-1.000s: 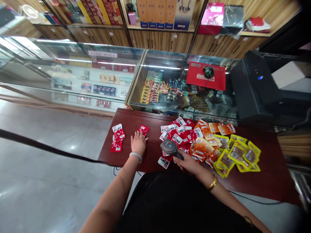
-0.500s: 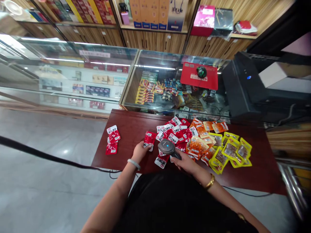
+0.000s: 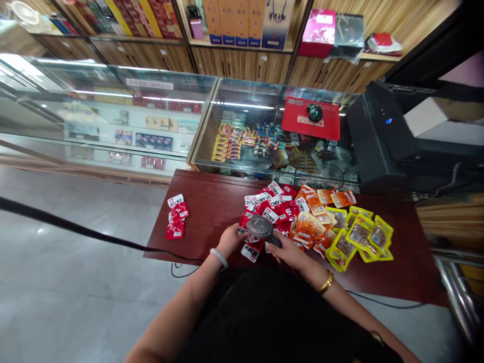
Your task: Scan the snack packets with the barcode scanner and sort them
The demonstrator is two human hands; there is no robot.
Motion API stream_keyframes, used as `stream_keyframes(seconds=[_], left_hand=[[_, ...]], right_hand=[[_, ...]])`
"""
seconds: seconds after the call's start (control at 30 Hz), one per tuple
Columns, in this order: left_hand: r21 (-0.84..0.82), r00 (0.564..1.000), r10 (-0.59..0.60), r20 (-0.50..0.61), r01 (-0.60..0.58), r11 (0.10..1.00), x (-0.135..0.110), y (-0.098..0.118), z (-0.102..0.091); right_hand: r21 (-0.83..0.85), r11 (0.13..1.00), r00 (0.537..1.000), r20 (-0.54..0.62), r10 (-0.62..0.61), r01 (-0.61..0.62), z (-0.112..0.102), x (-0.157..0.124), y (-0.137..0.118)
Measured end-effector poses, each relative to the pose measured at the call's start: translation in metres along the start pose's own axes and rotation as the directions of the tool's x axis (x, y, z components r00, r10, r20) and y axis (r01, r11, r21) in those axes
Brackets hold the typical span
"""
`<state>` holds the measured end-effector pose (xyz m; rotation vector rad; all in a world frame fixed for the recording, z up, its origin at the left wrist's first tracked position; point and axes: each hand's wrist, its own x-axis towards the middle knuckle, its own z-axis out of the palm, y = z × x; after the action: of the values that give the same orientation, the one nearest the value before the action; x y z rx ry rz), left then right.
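My left hand [image 3: 231,241] pinches the lower edge of a red snack packet [image 3: 245,218], close to the left of the scanner head. The scanner and my fingers cover part of that packet. My right hand [image 3: 289,253] is wrapped round the handle of a dark grey barcode scanner [image 3: 260,226], held over the near edge of a pile of red-and-white packets [image 3: 282,209]. Orange packets [image 3: 310,227] and yellow packets [image 3: 359,232] lie right of the pile. Several red packets [image 3: 176,217] lie apart at the table's left end.
All packets lie on a dark red wooden table [image 3: 206,194]. Behind it stands a glass display case [image 3: 242,91] bearing a red mat [image 3: 293,121] and a mouse [image 3: 314,112]. A black machine [image 3: 381,136] is at the right. A black cable [image 3: 94,233] crosses the left side.
My left hand has moved right with the red packet, bringing it from open table beside the pile to the scanner head. The right hand and scanner have stayed nearly still.
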<state>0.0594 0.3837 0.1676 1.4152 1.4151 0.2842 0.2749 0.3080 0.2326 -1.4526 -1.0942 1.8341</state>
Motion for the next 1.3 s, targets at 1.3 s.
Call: stream_keyframes(seconds=[1.3], left_hand=[[-0.485, 0.872, -0.198, -0.447, -0.05, 0.873, -0.009, -0.02, -0.007]], right_hand=[[-0.063, 0.997, 0.988, 0.152, -0.032, 0.041, 0.006, 0.008, -0.012]])
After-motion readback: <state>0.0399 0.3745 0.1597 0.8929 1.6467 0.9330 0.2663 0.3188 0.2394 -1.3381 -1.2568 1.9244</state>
